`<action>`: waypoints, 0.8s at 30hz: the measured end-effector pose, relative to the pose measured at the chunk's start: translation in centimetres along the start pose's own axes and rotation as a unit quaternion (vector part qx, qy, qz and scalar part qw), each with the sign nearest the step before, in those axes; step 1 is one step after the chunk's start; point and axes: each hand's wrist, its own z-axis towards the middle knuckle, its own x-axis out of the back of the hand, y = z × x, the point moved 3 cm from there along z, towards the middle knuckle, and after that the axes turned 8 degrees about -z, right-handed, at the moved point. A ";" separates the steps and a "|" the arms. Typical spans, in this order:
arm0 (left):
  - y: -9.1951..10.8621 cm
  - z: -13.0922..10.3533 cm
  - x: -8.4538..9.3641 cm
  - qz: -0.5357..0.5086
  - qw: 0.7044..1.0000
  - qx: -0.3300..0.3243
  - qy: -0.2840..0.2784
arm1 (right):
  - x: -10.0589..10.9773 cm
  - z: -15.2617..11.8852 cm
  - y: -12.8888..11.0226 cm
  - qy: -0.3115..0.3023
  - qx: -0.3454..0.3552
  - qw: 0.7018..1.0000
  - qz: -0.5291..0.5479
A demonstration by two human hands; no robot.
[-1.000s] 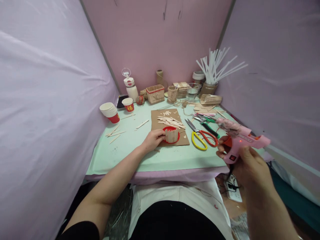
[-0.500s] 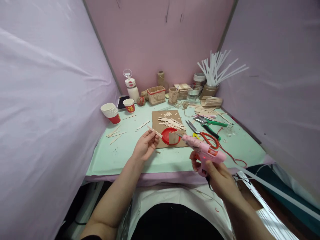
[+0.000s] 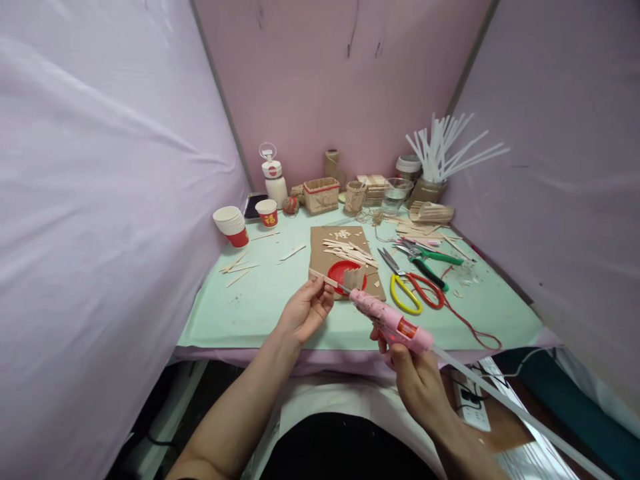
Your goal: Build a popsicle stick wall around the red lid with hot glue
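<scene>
Between thumb and fingers, my left hand [image 3: 309, 308] pinches a flat wooden stick [image 3: 324, 277] over the front of the cardboard sheet [image 3: 320, 243]. My right hand [image 3: 417, 377] is wrapped around the handle of a pink hot glue gun [image 3: 383, 315], a long white glue stick [image 3: 505, 400] trailing from its back. The gun's nozzle is at the stick's right end; whether they touch I cannot tell. Just behind lies a red round lid [image 3: 337, 272], and a small panel of joined wooden sticks [image 3: 354, 277] stands in it. Cut stick pieces [image 3: 350, 252] lie beyond.
Scissors [image 3: 407, 293] and green-handled pruning shears [image 3: 430, 260] lie to the right. Paper cups [image 3: 230, 223] stand at left. Along the back are a white bottle [image 3: 275, 187], a small basket [image 3: 321, 197], a glass bowl [image 3: 396, 195] and upright glue sticks [image 3: 443, 147].
The glue gun has moved left and down, bringing its nozzle to the wooden stick. My left hand has shifted slightly right and lower in view, still pinching the stick. The view has shifted a little.
</scene>
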 end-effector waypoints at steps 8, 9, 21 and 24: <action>-0.3 -0.3 -0.5 0.000 1.000 0.004 0.013 | 0.1 0.0 0.2 0.002 0.001 1.000 -0.018; -0.3 -0.3 -0.5 0.002 1.000 0.002 0.012 | 0.1 0.0 0.3 0.002 0.000 1.000 -0.019; -0.3 -0.2 -0.5 0.006 1.000 0.000 0.011 | 0.0 -0.2 0.6 -0.009 -0.007 1.000 -0.026; -0.2 -0.2 -0.4 0.009 1.000 -0.002 0.010 | 0.0 -0.2 0.8 -0.004 -0.009 1.000 -0.023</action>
